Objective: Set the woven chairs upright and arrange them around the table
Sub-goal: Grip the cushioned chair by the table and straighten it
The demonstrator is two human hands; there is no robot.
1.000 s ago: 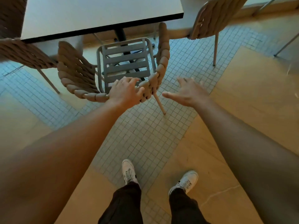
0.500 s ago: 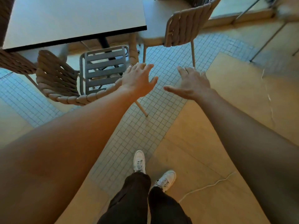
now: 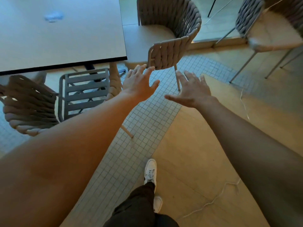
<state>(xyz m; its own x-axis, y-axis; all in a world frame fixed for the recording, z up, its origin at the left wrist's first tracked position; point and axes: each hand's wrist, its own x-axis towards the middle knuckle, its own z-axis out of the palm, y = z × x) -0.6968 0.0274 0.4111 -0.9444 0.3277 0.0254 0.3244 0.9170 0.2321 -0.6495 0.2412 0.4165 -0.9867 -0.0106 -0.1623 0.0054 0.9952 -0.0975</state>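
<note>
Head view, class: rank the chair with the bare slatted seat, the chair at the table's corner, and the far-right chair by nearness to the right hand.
From the right hand:
1. Corner chair, just ahead.
2. Slatted-seat chair, left, past the left hand.
3. Far-right chair, upper right.

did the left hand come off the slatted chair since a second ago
Yes. The left hand has let go of the slatted chair's woven rim and moved right, toward the upright chair at the table corner, fingers spread.
</note>
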